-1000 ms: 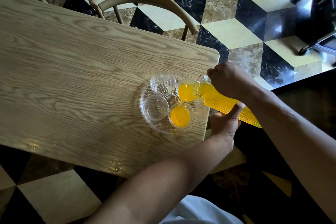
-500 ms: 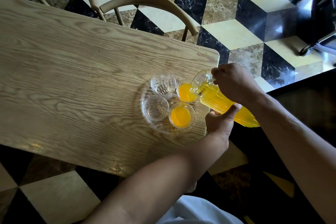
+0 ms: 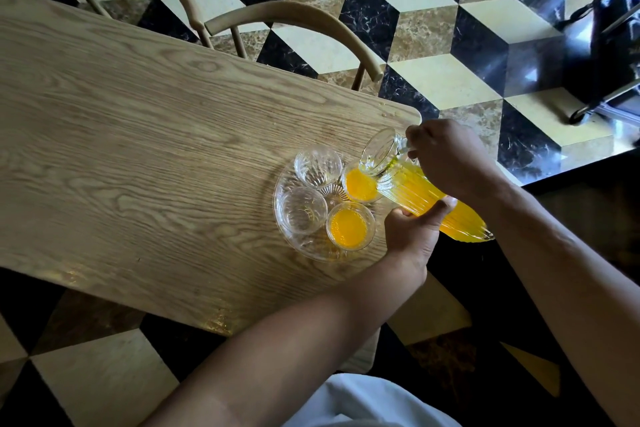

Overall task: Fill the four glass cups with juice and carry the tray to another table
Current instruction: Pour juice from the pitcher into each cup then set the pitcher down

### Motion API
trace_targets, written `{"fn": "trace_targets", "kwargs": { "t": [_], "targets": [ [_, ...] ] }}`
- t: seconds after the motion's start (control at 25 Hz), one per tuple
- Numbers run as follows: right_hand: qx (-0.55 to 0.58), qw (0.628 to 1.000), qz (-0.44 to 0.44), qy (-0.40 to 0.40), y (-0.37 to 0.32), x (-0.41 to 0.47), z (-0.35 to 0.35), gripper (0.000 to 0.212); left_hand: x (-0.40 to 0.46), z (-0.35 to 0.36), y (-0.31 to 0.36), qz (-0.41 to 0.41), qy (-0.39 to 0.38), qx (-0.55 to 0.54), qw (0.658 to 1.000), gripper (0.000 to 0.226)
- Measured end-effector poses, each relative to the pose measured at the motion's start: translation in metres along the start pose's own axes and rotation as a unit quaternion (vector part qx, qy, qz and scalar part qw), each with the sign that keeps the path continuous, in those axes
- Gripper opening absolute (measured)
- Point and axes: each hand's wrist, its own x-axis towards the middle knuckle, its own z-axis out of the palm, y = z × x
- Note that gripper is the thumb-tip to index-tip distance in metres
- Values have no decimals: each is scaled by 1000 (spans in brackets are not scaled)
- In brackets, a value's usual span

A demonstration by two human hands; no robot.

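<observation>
A round glass tray (image 3: 282, 215) sits near the right end of the wooden table (image 3: 138, 149) and carries several ribbed glass cups. The near cup (image 3: 349, 226) and the right-hand cup (image 3: 358, 183) hold orange juice. The far cup (image 3: 318, 165) and the left cup (image 3: 302, 211) are clear inside. A ribbed glass jug of juice (image 3: 429, 199) is tilted, its mouth just above the right-hand cup. My right hand (image 3: 450, 158) grips the jug by its handle. My left hand (image 3: 412, 230) supports the jug's body from below, thumb up against the glass.
Two curved wooden chair backs (image 3: 294, 15) stand along the table's far side. The table's right edge runs just beside the tray. The floor is patterned in black, cream and brown tiles (image 3: 433, 10). A dark metal-framed object (image 3: 606, 45) stands at the far right.
The jug has tipped back up, its mouth lifting from the right-hand cup, and no stream runs now. Both hands stayed on the jug.
</observation>
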Motion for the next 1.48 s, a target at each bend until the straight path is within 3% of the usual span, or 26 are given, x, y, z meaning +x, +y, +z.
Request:
{"fn": "trace_targets", "kwargs": {
  "t": [0.28, 0.84, 1.48],
  "targets": [
    [-12, 999, -29, -20, -27, 6, 5, 40, 8, -13, 8, 31, 13, -38, 999, 56],
    [-121, 990, -59, -46, -46, 26, 23, 38, 12, -19, 22, -6, 27, -75, 997, 62],
    [-116, 990, -33, -73, -56, 42, 40, 39, 35, -17, 12, -64, 21, -122, 990, 76]
  ]
}}
